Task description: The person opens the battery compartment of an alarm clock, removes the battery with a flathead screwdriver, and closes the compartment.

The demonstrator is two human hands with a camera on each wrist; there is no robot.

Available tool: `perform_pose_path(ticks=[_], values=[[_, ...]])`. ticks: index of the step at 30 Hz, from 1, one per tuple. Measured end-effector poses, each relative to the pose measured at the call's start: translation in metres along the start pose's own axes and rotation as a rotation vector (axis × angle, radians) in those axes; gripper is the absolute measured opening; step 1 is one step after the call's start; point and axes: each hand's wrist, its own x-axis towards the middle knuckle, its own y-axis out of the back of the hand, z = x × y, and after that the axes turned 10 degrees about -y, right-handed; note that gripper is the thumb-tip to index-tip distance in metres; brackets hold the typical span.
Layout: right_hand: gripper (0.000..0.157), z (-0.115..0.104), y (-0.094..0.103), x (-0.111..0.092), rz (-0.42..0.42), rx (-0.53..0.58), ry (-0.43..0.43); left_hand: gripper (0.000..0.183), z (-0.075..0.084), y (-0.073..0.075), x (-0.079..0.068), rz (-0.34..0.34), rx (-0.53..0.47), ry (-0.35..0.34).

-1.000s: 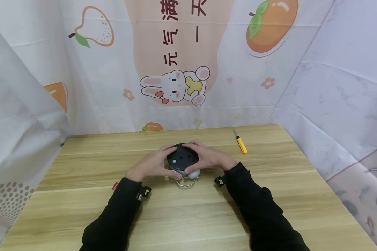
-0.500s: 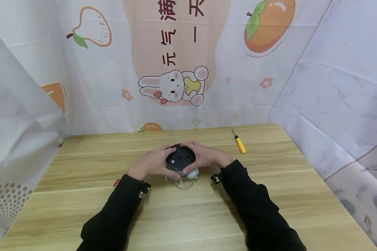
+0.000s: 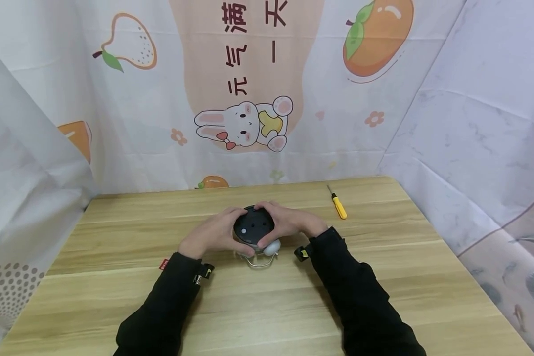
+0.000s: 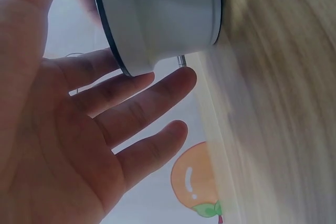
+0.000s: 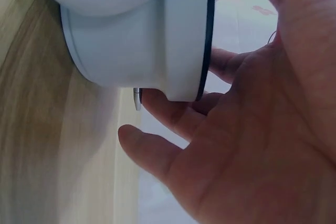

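A white twin-bell alarm clock [image 3: 252,228] lies with its black back up on the table, its dial side hidden below. Its wire handle [image 3: 260,265] points toward me, and a pale bell [image 3: 272,247] shows by my right thumb. My left hand [image 3: 212,234] grips the clock's left side, thumb near the handle and fingers round the far edge. From the right, my right hand [image 3: 289,220] holds it likewise, its thumb and fingers at the rim of the back. Both wrist views show the white clock body [image 4: 157,19] and a small metal foot [image 5: 137,98] by the fingers.
A yellow-handled screwdriver [image 3: 339,206] lies on the wooden table [image 3: 258,311] at the back right. Behind the table's far edge hangs a printed curtain [image 3: 151,109], and more cloth [image 3: 480,123] closes off the right side.
My right hand has shifted slightly left over the clock's back, covering a bit more of it. The left hand keeps its grip. The head view has turned slightly.
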Motion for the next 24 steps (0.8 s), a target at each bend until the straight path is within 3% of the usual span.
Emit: perform_pose_path(ticks=[24], values=[[0.103, 0.0028, 0.0004, 0.0027, -0.013, 0.08, 0.047, 0.107, -0.0059, -0.0021, 0.0027, 0.006, -0.032, 0.03]])
